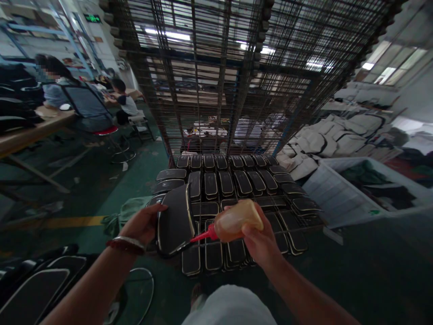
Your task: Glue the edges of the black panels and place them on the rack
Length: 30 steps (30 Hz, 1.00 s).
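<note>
**Two bare hands hold a dark panel and an amber glue-type bottle above a rack of similar panels.**

The left hand reaches in from the lower left, forearm slanting upward, with bracelets at the wrist. Its thumb presses the front of a dark, rounded panel by the left edge; the other fingers are mostly hidden behind it. The panel is held up, tilted, at the centre-left, its pale rim along the right side. The right hand comes from the lower right, fingers and thumb wrapped around the amber bottle. The bottle tips left, its red nozzle slanting down to the panel's lower right edge; whether the tip touches is unclear.

Around them, from left: dark pieces pile up at the lower corner; beyond, two people sit by a worktable. A green floor carries a yellow stripe. At centre, rows of pale-edged panels lie on a wire rack, with more wire shelves tilted up above. To the right stand a white bin and heaped pale pieces, below windows.
</note>
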### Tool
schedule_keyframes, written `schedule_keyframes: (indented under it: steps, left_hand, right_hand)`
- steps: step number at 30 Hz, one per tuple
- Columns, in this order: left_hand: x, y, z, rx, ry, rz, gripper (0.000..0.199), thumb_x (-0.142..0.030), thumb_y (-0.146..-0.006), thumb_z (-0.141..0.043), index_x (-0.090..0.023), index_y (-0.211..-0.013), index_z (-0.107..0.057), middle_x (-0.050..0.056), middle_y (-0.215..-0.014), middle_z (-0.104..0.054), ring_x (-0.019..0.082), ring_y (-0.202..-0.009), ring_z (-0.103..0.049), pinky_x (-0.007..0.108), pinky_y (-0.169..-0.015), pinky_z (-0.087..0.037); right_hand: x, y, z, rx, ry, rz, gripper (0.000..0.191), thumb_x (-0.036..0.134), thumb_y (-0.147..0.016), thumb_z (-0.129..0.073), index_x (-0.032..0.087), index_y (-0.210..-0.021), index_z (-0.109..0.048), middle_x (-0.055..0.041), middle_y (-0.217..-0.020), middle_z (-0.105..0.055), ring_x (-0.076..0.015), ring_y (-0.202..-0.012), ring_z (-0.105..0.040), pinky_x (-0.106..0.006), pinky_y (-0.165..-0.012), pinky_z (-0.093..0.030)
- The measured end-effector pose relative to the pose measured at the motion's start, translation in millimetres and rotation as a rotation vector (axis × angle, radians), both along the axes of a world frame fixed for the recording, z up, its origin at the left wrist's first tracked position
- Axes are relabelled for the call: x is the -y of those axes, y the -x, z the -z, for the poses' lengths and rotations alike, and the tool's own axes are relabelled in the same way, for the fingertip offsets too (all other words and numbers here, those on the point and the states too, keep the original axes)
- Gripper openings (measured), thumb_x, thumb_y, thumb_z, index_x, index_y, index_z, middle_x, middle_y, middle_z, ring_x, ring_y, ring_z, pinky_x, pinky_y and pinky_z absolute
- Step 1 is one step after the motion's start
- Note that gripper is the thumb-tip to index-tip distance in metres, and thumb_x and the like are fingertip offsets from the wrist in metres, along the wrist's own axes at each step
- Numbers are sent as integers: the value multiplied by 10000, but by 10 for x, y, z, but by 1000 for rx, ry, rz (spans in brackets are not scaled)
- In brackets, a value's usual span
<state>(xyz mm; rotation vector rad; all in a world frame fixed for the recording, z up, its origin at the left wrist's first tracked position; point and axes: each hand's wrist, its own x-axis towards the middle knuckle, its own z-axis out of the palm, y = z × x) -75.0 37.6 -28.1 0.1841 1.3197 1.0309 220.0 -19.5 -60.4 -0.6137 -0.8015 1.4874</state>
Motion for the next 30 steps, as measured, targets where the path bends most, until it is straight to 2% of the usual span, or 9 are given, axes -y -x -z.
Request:
schedule_keyframes:
  steps: [2, 4, 7, 12, 15, 19, 25, 27, 30]
  left_hand:
    - [0, 7, 35, 6, -17, -22, 271, 26, -866, -629, -128, -1042, -765, 52, -627, -792, 251, -503, -772, 335, -534, -683]
    - [9, -4, 81, -4, -45, -34, 234, 31, -873, -621, -135, -987, -740, 44, -628, -787, 242, -522, -779, 326, -545, -684]
    - [49, -60, 157, -39, -105, 4, 201, 38, -871, -623, -141, -915, -703, 44, -642, -785, 226, -522, -772, 314, -533, -675]
    - [149, -236, 220, -5, -213, 160, 324, 84, -759, -659, -117, -998, -744, 98, -813, -854, 249, -665, -824, 343, -647, -705]
    - [159, -325, 211, 39, -210, 267, 424, 69, -701, -704, -113, -1079, -768, 121, -905, -874, 307, -796, -854, 363, -672, -711]
    - [64, -334, 202, 75, -213, 365, 519, 52, -678, -732, -110, -1170, -771, 141, -977, -882, 341, -873, -859, 368, -660, -710]
    - [-154, -208, 238, 145, -209, 423, 597, 60, -654, -765, -99, -1230, -774, 161, -1017, -883, 362, -890, -859, 365, -655, -711]
    - [-204, -187, 250, 166, -205, 470, 601, 55, -644, -784, -96, -1226, -782, 169, -1025, -883, 375, -901, -858, 374, -670, -714]
    - [-262, -207, 252, 180, -202, 550, 600, 39, -637, -795, -107, -1219, -793, 166, -1037, -883, 380, -908, -858, 390, -696, -716]
  right_hand:
    - [29, 84, 99, -66, 98, 5, 532, 404, -767, -1008, 255, -1199, -738, -80, -1095, -814, -324, -1075, -772, -467, -951, -644]
    - [-6, 159, 176, -163, 248, -56, 498, 471, -795, -987, 240, -1163, -745, -74, -1099, -816, -294, -1035, -780, -411, -859, -669]
    - [-223, 202, 193, -270, 361, -95, 526, 541, -789, -983, 215, -1120, -736, -83, -1143, -808, -256, -1028, -774, -330, -768, -670]
    - [-716, 137, 83, -96, 193, 140, 533, 465, -729, -1025, 213, -1078, -711, -38, -1010, -782, -222, -897, -748, -283, -668, -632]
    - [-821, 152, 70, 31, 105, 206, 508, 439, -717, -1015, 225, -1066, -712, -10, -966, -760, -219, -854, -725, -285, -657, -597]
    - [-692, 205, 106, 116, 22, 235, 480, 390, -721, -999, 237, -1090, -732, 11, -979, -749, -207, -916, -700, -293, -814, -573]
    - [-441, 61, 76, 214, 6, 105, 514, 379, -697, -1011, 231, -1120, -760, -4, -974, -755, -220, -901, -696, -312, -826, -556]
    - [-440, -14, 28, 251, -18, 144, 519, 395, -714, -1006, 242, -1139, -749, -10, -993, -766, -234, -913, -710, -342, -854, -566]
    - [-452, -80, -42, 292, -113, 270, 534, 370, -757, -991, 280, -1202, -709, -25, -1129, -784, -264, -1055, -731, -404, -975, -565]
